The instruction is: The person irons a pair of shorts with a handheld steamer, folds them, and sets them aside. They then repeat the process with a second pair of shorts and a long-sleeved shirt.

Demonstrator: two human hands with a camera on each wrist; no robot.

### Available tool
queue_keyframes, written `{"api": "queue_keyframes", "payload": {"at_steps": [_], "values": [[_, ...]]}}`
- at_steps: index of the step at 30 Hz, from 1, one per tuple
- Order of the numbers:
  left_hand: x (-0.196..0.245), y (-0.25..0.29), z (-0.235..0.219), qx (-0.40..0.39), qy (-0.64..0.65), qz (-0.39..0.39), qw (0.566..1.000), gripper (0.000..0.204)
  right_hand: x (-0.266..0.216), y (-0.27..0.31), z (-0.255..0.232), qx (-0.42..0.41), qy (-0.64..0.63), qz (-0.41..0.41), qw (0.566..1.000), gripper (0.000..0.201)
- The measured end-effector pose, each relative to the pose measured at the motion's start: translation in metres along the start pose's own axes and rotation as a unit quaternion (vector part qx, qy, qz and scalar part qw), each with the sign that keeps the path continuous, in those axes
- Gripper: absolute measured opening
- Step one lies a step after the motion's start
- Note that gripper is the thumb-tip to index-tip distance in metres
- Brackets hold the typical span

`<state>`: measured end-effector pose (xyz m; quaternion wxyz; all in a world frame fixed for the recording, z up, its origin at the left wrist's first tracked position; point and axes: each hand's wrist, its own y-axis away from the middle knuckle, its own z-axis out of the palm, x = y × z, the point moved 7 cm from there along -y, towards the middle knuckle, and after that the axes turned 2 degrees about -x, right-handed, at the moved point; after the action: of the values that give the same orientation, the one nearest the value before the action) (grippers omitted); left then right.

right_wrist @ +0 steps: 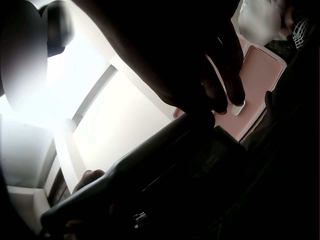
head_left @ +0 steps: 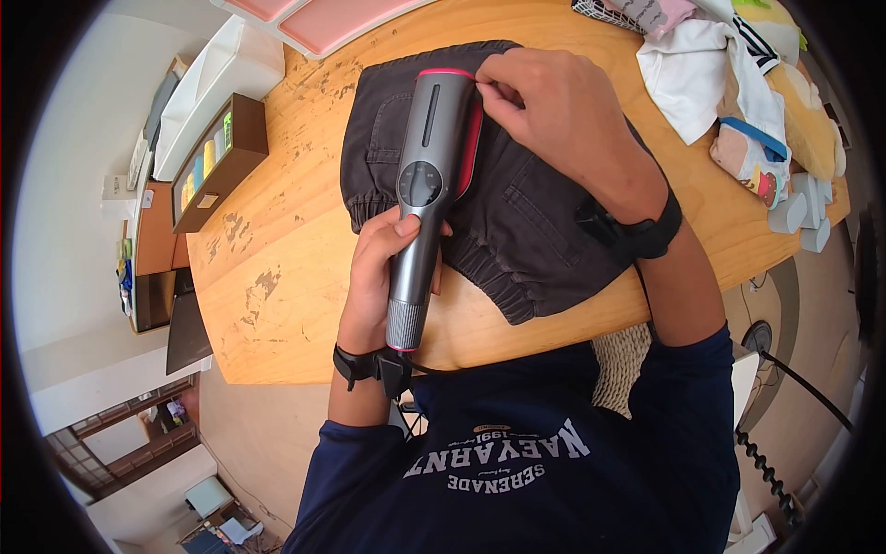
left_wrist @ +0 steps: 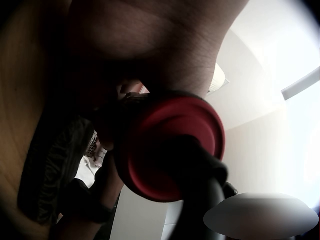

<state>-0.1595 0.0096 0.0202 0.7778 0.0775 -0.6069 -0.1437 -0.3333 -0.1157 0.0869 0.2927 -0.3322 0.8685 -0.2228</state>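
Observation:
A grey handheld appliance (head_left: 432, 138) with red edges and a round display lies above dark shorts (head_left: 544, 198) spread on the wooden table. My left hand (head_left: 377, 263) grips its handle, thumb on top below the display. At the head end of the appliance, my right hand (head_left: 554, 111) has its fingers curled by the right edge; whether they pinch it is hidden. In the left wrist view the handle's red base (left_wrist: 210, 130) faces the camera with its cord. The right wrist view is dark, showing the appliance (right_wrist: 135, 155) and my right hand (right_wrist: 185, 65).
Pink trays (head_left: 332, 20) lie at the table's far edge. A brown box (head_left: 221, 164) with rolled items and a white bin (head_left: 221, 83) stand at the left. White clothing (head_left: 683, 74) and other fabrics are piled at the right, near grey-blue blocks (head_left: 805, 208). A cord runs below the handle.

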Motion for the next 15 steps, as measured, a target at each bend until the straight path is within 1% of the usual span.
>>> {"api": "queue_keyframes", "payload": {"at_steps": [1,15], "values": [[0.0001,-0.0001,0.0001,0.0,0.0,0.0,1.0,0.045,0.0001,0.0,0.0006,-0.004,0.003,0.002,1.0,0.018],[0.0013,-0.0007,0.001,-0.002,-0.004,0.002,1.0,0.045,-0.001,-0.0004,-0.0012,0.0,0.001,0.001,1.0,0.017]]}}
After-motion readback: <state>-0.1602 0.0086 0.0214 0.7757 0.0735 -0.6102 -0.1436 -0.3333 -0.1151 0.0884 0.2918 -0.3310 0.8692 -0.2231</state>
